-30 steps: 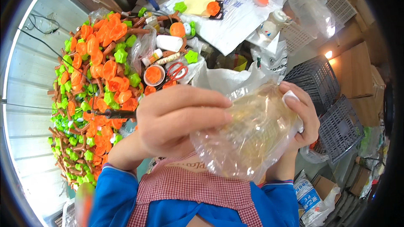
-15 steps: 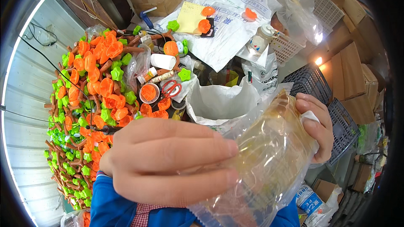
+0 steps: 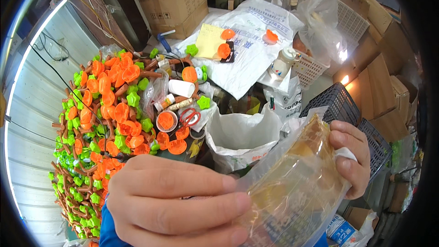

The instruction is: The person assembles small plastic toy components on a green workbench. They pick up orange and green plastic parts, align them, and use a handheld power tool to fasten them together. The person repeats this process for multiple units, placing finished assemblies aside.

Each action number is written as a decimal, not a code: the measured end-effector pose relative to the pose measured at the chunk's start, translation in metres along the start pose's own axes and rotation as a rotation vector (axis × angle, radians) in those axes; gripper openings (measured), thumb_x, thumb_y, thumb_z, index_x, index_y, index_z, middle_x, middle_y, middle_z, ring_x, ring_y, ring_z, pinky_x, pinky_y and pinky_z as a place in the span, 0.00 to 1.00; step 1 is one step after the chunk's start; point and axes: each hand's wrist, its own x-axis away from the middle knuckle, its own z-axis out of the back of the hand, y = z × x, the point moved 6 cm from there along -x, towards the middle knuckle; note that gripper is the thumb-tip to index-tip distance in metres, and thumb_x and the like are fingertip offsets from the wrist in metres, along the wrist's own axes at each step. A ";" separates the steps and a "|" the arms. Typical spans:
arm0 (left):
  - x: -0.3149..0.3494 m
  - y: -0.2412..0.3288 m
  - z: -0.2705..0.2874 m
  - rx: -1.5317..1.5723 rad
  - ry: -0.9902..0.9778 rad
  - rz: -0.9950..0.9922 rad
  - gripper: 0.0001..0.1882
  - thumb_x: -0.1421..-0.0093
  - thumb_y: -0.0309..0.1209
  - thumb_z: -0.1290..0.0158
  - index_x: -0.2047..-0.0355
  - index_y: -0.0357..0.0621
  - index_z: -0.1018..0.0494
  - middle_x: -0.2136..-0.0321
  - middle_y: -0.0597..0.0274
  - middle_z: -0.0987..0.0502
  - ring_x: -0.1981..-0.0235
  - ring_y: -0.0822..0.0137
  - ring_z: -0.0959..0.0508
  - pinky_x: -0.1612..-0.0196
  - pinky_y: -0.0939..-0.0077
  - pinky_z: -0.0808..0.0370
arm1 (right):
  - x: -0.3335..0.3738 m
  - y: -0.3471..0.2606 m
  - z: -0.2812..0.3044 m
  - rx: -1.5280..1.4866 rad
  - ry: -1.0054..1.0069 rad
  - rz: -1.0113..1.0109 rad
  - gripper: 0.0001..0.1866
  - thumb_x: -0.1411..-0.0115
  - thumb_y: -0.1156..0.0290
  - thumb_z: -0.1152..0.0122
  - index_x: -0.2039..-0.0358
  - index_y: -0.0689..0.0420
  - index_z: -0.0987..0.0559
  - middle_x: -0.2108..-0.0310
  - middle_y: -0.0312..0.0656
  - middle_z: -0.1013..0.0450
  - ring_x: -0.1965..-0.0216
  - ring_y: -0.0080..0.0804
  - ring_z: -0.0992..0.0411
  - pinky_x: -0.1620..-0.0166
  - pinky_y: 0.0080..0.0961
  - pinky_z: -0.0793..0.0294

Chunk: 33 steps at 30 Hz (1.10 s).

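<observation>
In front of me is a clear plastic bag [image 3: 297,187] with a yellowish-amber, shiny content or lining; some print shows through its lower part. My left hand [image 3: 178,203] has its fingers together along the bag's left edge, closed on it; the thumb is hidden. On the far side, my right hand [image 3: 351,158] grips the bag's right edge with bent fingers. A small white scrap [image 3: 345,153] sticks out between the right fingers. Beyond the bag stands an open white sack [image 3: 244,130], with its mouth facing up.
At left lies a big heap of orange cups [image 3: 122,112], green star shapes [image 3: 133,99] and brown branch-like pieces [image 3: 75,180]. Red-handled scissors [image 3: 190,117] and a white cup [image 3: 181,88] lie beside it. A jar [image 3: 283,63], grey crates [image 3: 336,103] and cardboard boxes [image 3: 382,91] stand farther right.
My right hand and the bag have shifted slightly down and right in view. My left hand has moved a little lower, still at the bag's left edge. The whole view has tilted slightly.
</observation>
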 end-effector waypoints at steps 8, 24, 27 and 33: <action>-0.002 0.008 0.018 -0.074 0.025 -0.051 0.11 0.47 0.22 0.40 0.63 0.50 0.21 0.62 0.56 0.21 0.63 0.59 0.20 0.63 0.73 0.17 | -0.028 -0.009 -0.003 0.125 0.062 0.095 0.20 0.54 0.65 0.26 0.66 0.53 0.29 0.64 0.51 0.23 0.64 0.48 0.21 0.61 0.35 0.18; -0.027 0.032 0.045 -0.382 0.140 -0.240 0.10 0.45 0.26 0.41 0.63 0.55 0.22 0.61 0.63 0.21 0.64 0.63 0.20 0.67 0.77 0.19 | -0.079 -0.022 0.009 0.263 0.121 0.323 0.20 0.46 0.66 0.31 0.55 0.49 0.30 0.57 0.49 0.25 0.57 0.48 0.24 0.55 0.38 0.19; -0.034 0.028 0.044 -0.304 0.078 -0.220 0.09 0.44 0.25 0.42 0.63 0.55 0.22 0.62 0.64 0.22 0.65 0.63 0.20 0.67 0.77 0.19 | -0.080 -0.024 0.022 0.338 0.069 0.322 0.20 0.45 0.67 0.32 0.54 0.48 0.30 0.57 0.48 0.25 0.57 0.47 0.25 0.55 0.38 0.19; -0.033 0.035 0.051 -0.378 0.126 -0.298 0.08 0.43 0.25 0.43 0.64 0.54 0.22 0.61 0.63 0.22 0.65 0.63 0.21 0.67 0.77 0.19 | -0.093 -0.031 0.017 0.374 0.218 0.412 0.19 0.44 0.66 0.34 0.54 0.48 0.31 0.58 0.47 0.27 0.60 0.45 0.26 0.57 0.36 0.19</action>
